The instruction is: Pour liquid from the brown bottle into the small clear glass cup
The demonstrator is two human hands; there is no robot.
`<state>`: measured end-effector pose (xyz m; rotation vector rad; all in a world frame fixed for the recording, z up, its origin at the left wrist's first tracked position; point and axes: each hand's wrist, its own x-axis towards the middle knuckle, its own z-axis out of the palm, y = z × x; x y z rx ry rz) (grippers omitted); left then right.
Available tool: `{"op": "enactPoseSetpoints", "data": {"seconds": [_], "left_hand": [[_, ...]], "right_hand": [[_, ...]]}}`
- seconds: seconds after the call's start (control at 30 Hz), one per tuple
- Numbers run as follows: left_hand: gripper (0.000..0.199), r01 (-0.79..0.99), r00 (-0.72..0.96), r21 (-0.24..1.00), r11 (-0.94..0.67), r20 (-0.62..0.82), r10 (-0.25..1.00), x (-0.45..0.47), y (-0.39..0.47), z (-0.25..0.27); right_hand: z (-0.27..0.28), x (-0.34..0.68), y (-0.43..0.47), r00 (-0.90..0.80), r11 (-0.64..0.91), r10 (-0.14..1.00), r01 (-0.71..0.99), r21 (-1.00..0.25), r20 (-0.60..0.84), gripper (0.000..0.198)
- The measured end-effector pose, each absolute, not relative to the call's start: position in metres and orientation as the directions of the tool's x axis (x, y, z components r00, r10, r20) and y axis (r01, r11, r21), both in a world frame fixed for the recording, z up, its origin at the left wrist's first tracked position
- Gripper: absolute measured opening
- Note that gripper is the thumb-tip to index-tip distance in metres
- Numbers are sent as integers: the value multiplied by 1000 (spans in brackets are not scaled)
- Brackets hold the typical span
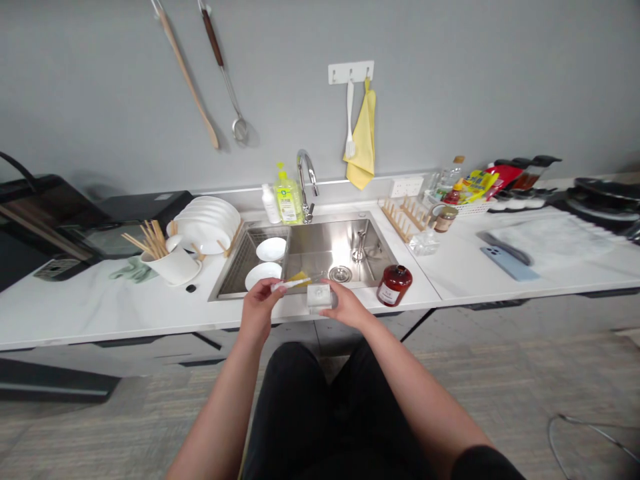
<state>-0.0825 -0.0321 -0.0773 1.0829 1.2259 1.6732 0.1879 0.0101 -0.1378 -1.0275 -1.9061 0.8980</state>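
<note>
My left hand (260, 303) is closed in a pinch on a slim white stick (285, 284), its far end pointing right over the sink's front edge. That end looks translucent and is too small to make out. My right hand (345, 305) grips a small clear square container (319, 297) from its right side, at the counter's front edge. Something yellow (299, 277) shows just behind the stick. To the right of my right hand stands an amber bottle (395, 287) with a pale label and no cap on its neck.
Two white bowls (271, 249) sit in the rack at the sink's (320, 233) left. White plates (207, 223), a mug (175, 267) of chopsticks and a black cap (191, 288) stand left. A faucet (306, 180) rises behind; a phone (510, 263) lies right.
</note>
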Motion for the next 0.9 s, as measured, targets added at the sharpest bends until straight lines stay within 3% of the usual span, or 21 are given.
{"op": "enactPoseSetpoints", "data": {"seconds": [0.17,0.27,0.33,0.4,0.5,0.6,0.9], "left_hand": [[57,-297,-320,949,-101,0,947,-127,-52,-95],[58,-332,-408,940,-75,-71,910,-173,-64,-101],[56,-220,-549,973,-75,-60,833,-212,-68,-104],[49,70,-687,997,22,32,726,-254,-67,-106],[46,478,-751,789,386,140,646,-308,-56,-107],[47,573,-756,608,550,133,641,-337,-37,-107],[49,651,-736,500,571,234,635,-327,-11,-120]], "right_hand": [[-137,189,10,-385,415,878,320,-852,283,98],[-137,189,9,-385,407,881,324,-854,275,98],[-137,189,9,-383,407,882,328,-853,274,98],[-137,189,9,-382,408,883,335,-849,273,97],[-136,188,9,-381,401,886,344,-849,264,98],[-136,188,9,-384,391,888,345,-853,251,98],[-137,189,9,-387,399,886,350,-848,257,98]]}}
